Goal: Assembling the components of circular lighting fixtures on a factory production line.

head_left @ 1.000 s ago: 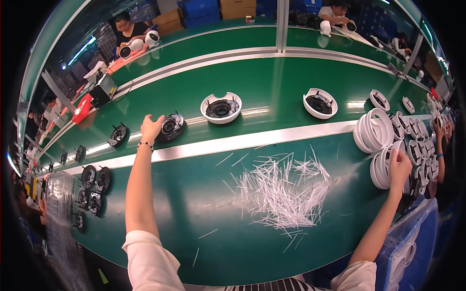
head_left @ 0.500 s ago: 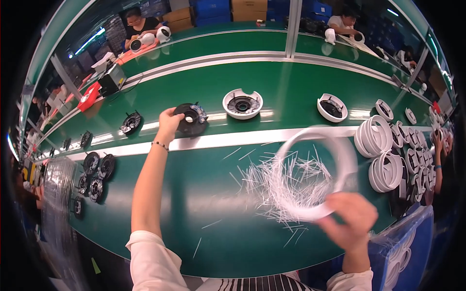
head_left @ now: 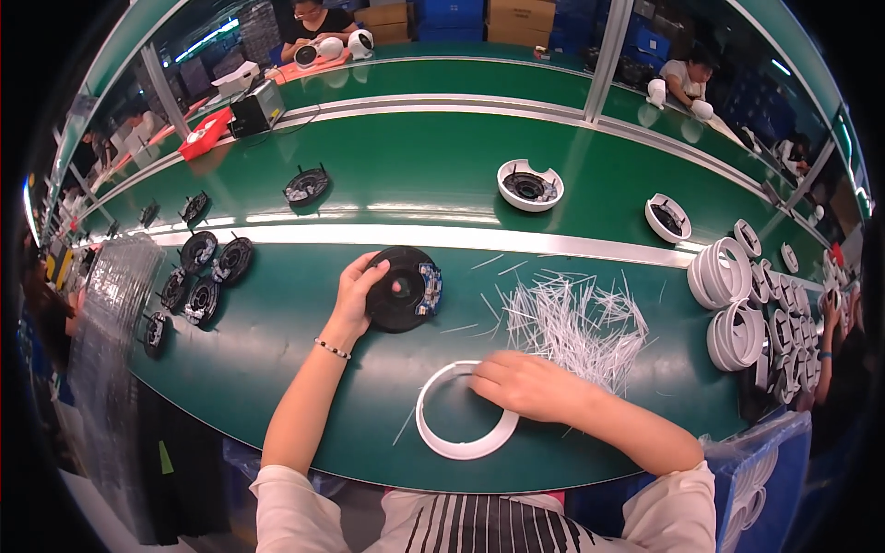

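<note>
My left hand is closed on the edge of a round black base, held over the near work surface. A blue circuit board sits on the base's right side, and a small pale spot shows at its middle. To the right and nearer me, a white plastic ring lies on or just above the green surface. My right hand is closed over the ring's upper right rim, its fingertips reaching inside and slightly blurred. Just beyond that hand spreads a loose pile of thin white strips.
Several black bases lie at the left beside stacked clear plastic trays. A conveyor belt carries black bases and white housings. Stacked white rings stand at the right, above a blue bin. Other people work beyond.
My left hand has brought the black base from the belt toward me. The white ring, raised over the strips before, has come down and left with my right hand. The view has shifted.
</note>
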